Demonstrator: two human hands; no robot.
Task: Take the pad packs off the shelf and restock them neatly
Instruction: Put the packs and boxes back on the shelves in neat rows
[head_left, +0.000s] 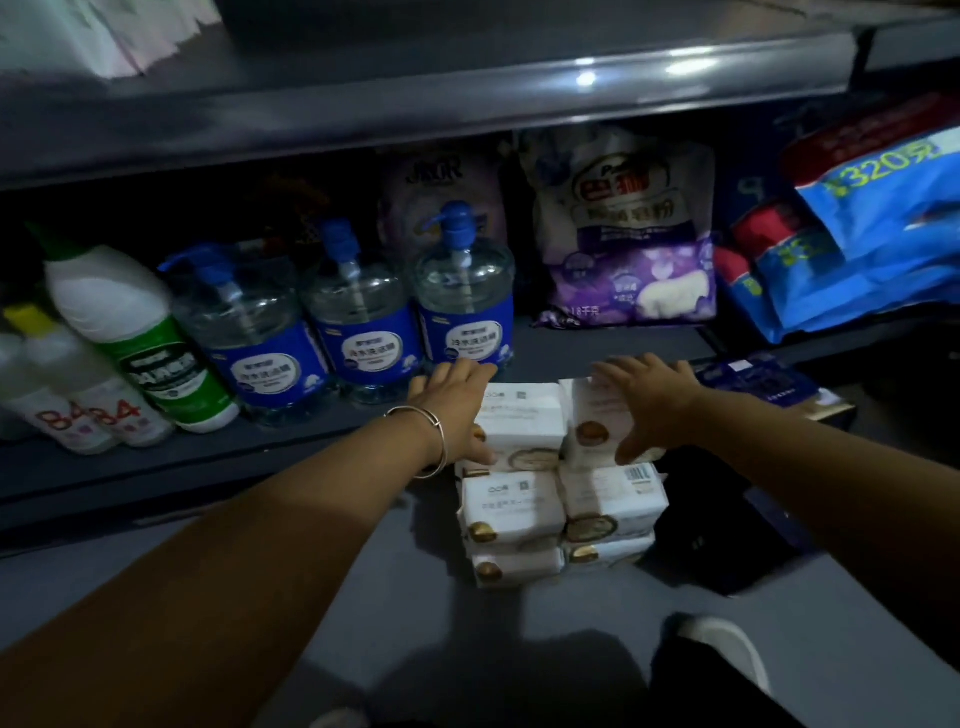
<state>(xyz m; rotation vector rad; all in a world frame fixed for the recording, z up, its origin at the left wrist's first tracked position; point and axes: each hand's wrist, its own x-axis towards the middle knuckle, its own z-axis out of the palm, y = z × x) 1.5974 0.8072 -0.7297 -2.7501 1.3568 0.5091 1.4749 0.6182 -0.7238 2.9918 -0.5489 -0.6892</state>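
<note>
White pad packs (561, 483) stand in two side-by-side stacks on the grey floor (363, 597), pressed against the front edge of the low shelf (597, 343), between and under the hands. Left hand (457, 410), a thin bangle (431, 441) at its wrist, lies open with fingers spread on the left stack's top pack, thumb down its front. Right hand (649, 400) lies open likewise on the right stack's top pack. Beyond the left hand stand blue-labelled pump bottles (363, 312); beyond the right, a purple bag (623, 234).
</note>
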